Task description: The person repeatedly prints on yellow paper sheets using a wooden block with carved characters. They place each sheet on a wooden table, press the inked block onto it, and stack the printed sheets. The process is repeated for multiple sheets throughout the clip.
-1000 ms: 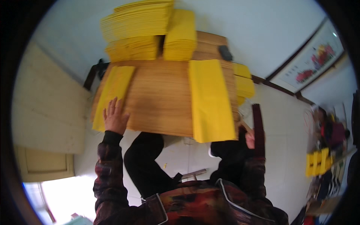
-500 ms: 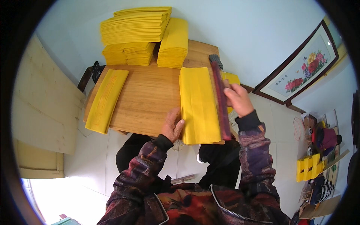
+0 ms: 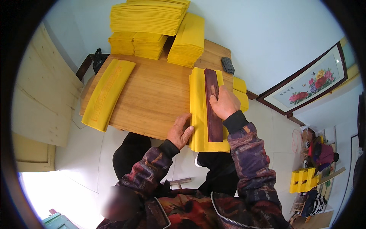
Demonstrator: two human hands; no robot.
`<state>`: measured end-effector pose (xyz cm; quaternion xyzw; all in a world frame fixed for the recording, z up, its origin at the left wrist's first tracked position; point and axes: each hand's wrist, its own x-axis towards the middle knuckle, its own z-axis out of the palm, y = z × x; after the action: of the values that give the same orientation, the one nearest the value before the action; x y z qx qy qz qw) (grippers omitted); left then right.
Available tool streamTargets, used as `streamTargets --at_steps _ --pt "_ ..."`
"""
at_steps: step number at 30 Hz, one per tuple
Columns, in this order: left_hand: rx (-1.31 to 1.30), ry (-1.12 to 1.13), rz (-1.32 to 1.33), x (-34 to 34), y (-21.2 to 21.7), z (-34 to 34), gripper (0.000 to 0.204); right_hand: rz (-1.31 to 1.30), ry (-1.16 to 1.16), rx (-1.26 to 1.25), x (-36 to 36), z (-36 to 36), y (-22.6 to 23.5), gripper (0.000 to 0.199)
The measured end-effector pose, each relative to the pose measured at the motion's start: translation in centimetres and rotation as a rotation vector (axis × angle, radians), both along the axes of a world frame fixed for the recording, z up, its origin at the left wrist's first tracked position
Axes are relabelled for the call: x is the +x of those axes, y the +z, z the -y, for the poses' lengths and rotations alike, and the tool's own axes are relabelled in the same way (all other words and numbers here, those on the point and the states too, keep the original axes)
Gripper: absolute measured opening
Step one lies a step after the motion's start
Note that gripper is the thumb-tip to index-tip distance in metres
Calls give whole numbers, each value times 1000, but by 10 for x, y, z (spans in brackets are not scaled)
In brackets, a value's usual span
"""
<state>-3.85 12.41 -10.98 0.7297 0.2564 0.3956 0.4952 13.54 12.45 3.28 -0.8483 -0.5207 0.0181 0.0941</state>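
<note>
A stack of yellow paper sheets (image 3: 197, 110) lies at the right front of the wooden table, its near end overhanging the edge. On top of it, lengthwise, rests a long dark-red wooden stamp block (image 3: 214, 128). My right hand (image 3: 226, 102) is closed around the grip at the block's middle; its underside is hidden. My left hand (image 3: 179, 131) is open at the stack's left edge, thumb apart from the fingers and fingertips against the paper. Another yellow paper bundle (image 3: 108, 95), with a faint orange printed column, lies at the table's left edge.
Tall piles of folded yellow paper (image 3: 146, 21) stand at the back of the table (image 3: 152, 91). A dark grey textured pad (image 3: 227, 65) lies by the right edge, with more yellow paper (image 3: 240, 95) beyond it. A framed flower picture (image 3: 309, 80) leans against the right wall.
My right hand has brought the stamp block leftward from beside the stack's right edge onto its top. My left hand stays by the left edge. The whole view has shifted slightly.
</note>
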Motion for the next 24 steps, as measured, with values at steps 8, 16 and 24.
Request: streamTargets --at_steps 8,16,24 --pt "10 -16 -17 0 1 1 49 38 16 -64 -9 -9 -15 30" --pt "23 19 32 -3 3 2 56 58 -31 -68 -18 -14 -46 29" --pt "25 80 119 -5 9 1 57 -28 -54 -53 -20 -13 -40 29"
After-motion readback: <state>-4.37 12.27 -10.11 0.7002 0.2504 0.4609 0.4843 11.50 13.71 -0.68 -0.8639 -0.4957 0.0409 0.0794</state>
